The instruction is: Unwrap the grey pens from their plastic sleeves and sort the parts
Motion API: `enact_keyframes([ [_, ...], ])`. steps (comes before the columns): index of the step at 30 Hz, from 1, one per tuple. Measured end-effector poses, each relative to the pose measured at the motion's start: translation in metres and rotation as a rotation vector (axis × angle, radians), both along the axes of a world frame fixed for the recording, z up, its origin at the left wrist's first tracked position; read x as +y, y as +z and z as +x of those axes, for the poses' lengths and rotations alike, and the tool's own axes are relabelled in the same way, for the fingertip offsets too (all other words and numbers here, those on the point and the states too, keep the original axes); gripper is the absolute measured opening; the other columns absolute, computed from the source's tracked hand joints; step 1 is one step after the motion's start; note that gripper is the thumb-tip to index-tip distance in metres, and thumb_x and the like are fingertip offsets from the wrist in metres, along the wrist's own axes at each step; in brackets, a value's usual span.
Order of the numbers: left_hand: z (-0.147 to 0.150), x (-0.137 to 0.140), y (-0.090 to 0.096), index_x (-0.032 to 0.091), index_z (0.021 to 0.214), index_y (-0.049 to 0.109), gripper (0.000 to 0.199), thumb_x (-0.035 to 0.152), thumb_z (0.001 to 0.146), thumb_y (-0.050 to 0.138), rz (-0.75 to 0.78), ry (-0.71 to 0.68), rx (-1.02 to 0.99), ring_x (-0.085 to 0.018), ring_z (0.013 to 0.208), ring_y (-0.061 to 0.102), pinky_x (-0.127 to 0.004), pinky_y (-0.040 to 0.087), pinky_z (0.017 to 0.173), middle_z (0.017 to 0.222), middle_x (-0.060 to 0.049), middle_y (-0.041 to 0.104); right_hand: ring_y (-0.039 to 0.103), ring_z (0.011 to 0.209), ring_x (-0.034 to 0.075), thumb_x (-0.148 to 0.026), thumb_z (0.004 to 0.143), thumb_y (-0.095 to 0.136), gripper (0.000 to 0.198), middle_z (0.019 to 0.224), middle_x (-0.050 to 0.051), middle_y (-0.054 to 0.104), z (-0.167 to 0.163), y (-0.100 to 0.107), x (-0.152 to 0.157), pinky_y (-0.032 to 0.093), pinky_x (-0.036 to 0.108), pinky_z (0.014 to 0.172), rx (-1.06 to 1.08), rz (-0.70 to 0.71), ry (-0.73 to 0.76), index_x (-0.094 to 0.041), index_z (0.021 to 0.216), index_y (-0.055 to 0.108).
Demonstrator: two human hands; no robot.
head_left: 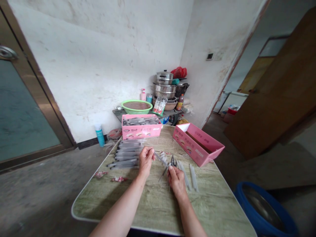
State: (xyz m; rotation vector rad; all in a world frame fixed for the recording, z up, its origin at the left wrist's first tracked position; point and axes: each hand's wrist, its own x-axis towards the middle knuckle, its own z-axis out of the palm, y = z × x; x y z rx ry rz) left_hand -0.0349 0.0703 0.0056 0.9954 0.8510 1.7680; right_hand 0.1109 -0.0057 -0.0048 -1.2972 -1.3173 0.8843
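My left hand [146,160] is closed in a pinch on one end of a slim translucent pen [160,159]. The pen's other end slants down to my right hand [176,180], whose fingers are also closed on it. Left of my hands lies a stack of grey pens with dark ends [127,154]. Close beyond my right hand are some thin dark pieces [172,160], partly hidden by the fingers. Pale clear tubes [184,174] lie just right of that hand, with a smaller group of tubes [194,177] farther right.
A pink box [142,132] full of pens stands at the table's back left. Another pink box [195,152], with little visible inside, sits at the right edge. Behind are a green basin [136,111] and stacked pots [165,87]. A blue barrel [265,210] stands at right.
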Motion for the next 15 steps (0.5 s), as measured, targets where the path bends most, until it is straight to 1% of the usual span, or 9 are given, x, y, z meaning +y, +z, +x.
enact_keyframes([
  [2,0.000,-0.001,0.002,0.017,0.090,0.058,0.028,0.041,0.077,0.065,0.021,0.015,0.042,-0.007,0.047,0.048,-0.018,0.037,0.045,0.060,0.005,0.053,0.047,0.048,0.014,-0.053,0.089,0.040,0.045,0.050,-0.001,0.052,-0.001,0.002,-0.001,0.033,0.024,0.047,-0.169,0.109,-0.024,-0.019,0.062,0.054],
  [3,0.000,-0.002,0.003,0.017,0.091,0.058,0.029,0.042,0.078,0.065,0.028,0.022,0.053,-0.007,0.047,0.048,-0.018,0.038,0.045,0.061,0.004,0.053,0.049,0.052,0.015,-0.051,0.091,0.039,0.046,0.053,0.000,0.054,-0.002,0.002,-0.002,0.034,0.024,0.051,-0.244,0.153,-0.024,-0.019,0.063,0.055],
  [5,-0.003,-0.002,0.007,0.017,0.093,0.057,0.030,0.041,0.077,0.065,0.034,0.038,0.070,-0.008,0.047,0.048,-0.018,0.040,0.045,0.063,0.004,0.055,0.050,0.054,0.015,-0.048,0.093,0.037,0.046,0.055,0.000,0.053,-0.004,0.002,-0.003,0.034,0.024,0.055,-0.364,0.205,-0.016,-0.018,0.063,0.056],
  [8,-0.015,-0.001,0.012,0.016,0.096,0.058,0.029,0.039,0.078,0.063,0.039,0.104,0.116,-0.008,0.048,0.049,-0.018,0.042,0.045,0.063,0.003,0.054,0.046,0.051,0.013,-0.044,0.095,0.035,0.043,0.053,-0.002,0.049,-0.004,-0.001,-0.004,0.031,0.023,0.053,-0.456,0.227,-0.046,-0.019,0.064,0.053],
  [10,-0.032,0.002,0.017,0.016,0.099,0.059,0.030,0.037,0.079,0.062,0.031,0.204,0.161,-0.009,0.050,0.051,-0.018,0.042,0.046,0.063,0.003,0.054,0.046,0.050,0.013,-0.042,0.095,0.035,0.041,0.053,-0.002,0.047,-0.003,-0.002,-0.004,0.030,0.023,0.053,-0.470,0.242,-0.076,-0.019,0.065,0.052],
  [11,-0.043,0.003,0.019,0.015,0.100,0.060,0.030,0.036,0.079,0.061,0.019,0.278,0.185,-0.009,0.049,0.050,-0.018,0.043,0.046,0.062,0.003,0.054,0.046,0.050,0.013,-0.041,0.095,0.035,0.040,0.053,-0.002,0.048,-0.002,-0.002,-0.004,0.030,0.023,0.052,-0.476,0.248,-0.085,-0.019,0.065,0.051],
  [13,-0.067,0.007,0.023,0.015,0.100,0.062,0.028,0.035,0.080,0.057,-0.030,0.425,0.272,-0.009,0.048,0.050,-0.019,0.043,0.045,0.066,0.002,0.057,0.046,0.050,0.013,-0.041,0.095,0.036,0.040,0.053,-0.002,0.048,-0.002,-0.002,-0.004,0.030,0.023,0.052,-0.498,0.261,-0.091,-0.020,0.065,0.051],
  [15,-0.090,0.010,0.028,0.017,0.105,0.064,0.030,0.032,0.082,0.052,-0.038,0.572,0.398,-0.011,0.053,0.055,-0.021,0.047,0.050,0.075,-0.001,0.062,0.046,0.050,0.014,-0.040,0.095,0.036,0.040,0.053,-0.001,0.049,-0.002,-0.002,-0.004,0.030,0.023,0.052,-0.522,0.268,-0.098,-0.020,0.063,0.050],
])
